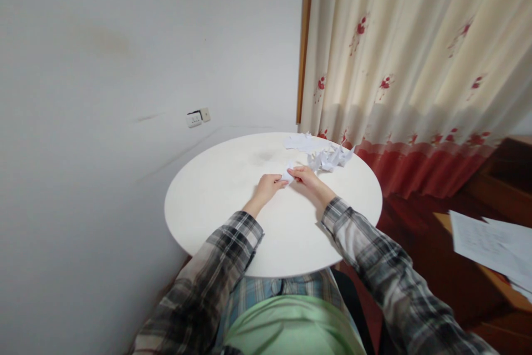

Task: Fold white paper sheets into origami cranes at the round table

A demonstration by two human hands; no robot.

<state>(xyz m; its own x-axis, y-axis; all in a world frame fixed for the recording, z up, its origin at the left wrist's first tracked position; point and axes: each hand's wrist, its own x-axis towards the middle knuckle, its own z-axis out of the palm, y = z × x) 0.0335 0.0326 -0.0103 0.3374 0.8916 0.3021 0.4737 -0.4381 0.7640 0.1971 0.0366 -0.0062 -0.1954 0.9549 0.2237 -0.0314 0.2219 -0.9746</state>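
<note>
Between my two hands is a small white piece of paper (286, 176), held above the round white table (208, 200). My left hand (268, 186) pinches its left side between thumb and fingers. On the other side, my right hand (305, 175) grips the paper with thumb and fingers closed. Just beyond my right hand lies a heap of crumpled, torn white paper (330, 158). Behind that heap is a flatter sheet of white paper (300, 142) with an uneven edge. The fingers hide part of the held piece.
A white wall (103, 122) with a socket (194, 119) stands close on the left. A floral curtain (394, 56) hangs behind the table to the right. Printed sheets (490, 244) lie on wooden furniture (461, 283) at the lower right.
</note>
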